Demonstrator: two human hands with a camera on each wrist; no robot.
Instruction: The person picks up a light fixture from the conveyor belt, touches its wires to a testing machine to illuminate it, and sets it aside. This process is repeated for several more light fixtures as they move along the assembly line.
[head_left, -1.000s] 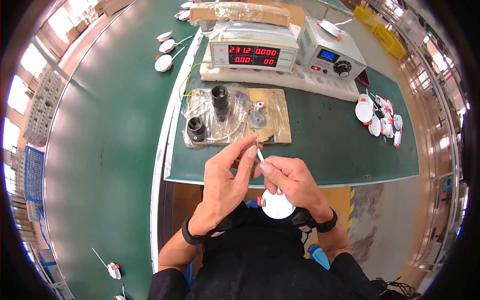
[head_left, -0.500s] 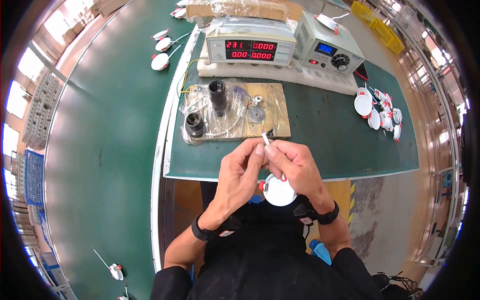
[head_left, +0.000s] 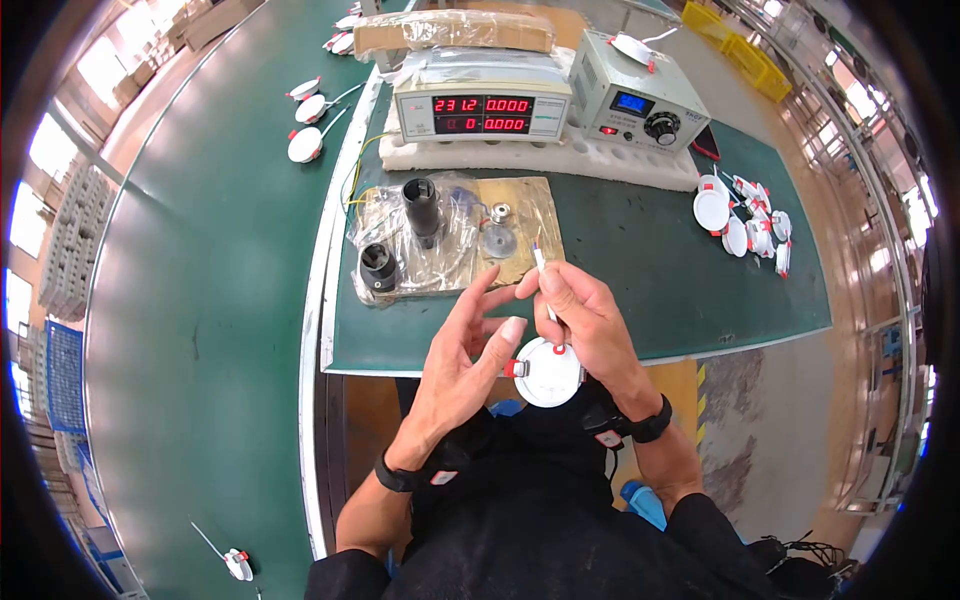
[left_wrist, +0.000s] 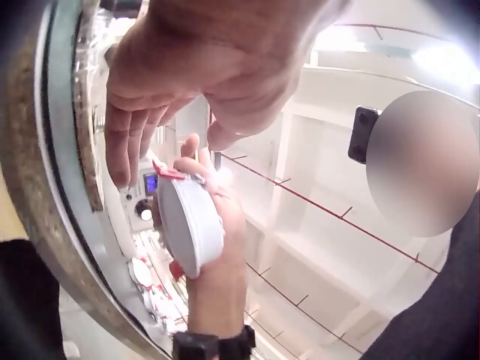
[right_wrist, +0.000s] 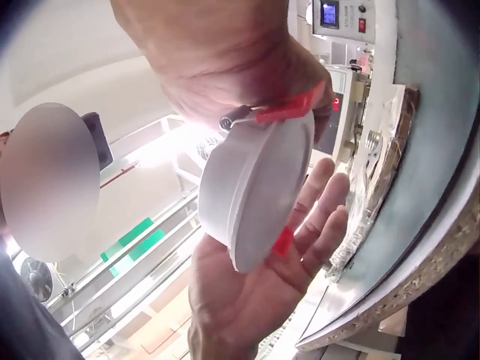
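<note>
My right hand (head_left: 595, 330) pinches the white cable (head_left: 540, 257) of a round white downlight, its thin bare wire ends pointing up towards the board. The downlight (head_left: 550, 378) hangs below that hand, over the lap; red-tipped spring clips stand at its rim. In the right wrist view, the downlight's pale housing (right_wrist: 259, 187) shows side-on. To the left, my left hand (head_left: 455, 370) has its fingers spread and thumb apart, holding nothing. Beyond the hands lies a wooden board (head_left: 548, 225) bearing two black cylindrical sockets (head_left: 421, 210) under clear plastic film and a metal disc (head_left: 499, 241).
A meter with red digits (head_left: 485, 115) and a grey box with a dial (head_left: 640, 105) stand on white foam (head_left: 540, 158) at the back. Several downlights (head_left: 712, 210) lie at the table's right; others (head_left: 306, 145) lie on the green belt (head_left: 215, 330) at left.
The left hand has let go of the cable's end and drawn away to the left, its fingers spreading. The right hand still holds the cable, with the downlight hanging below.
</note>
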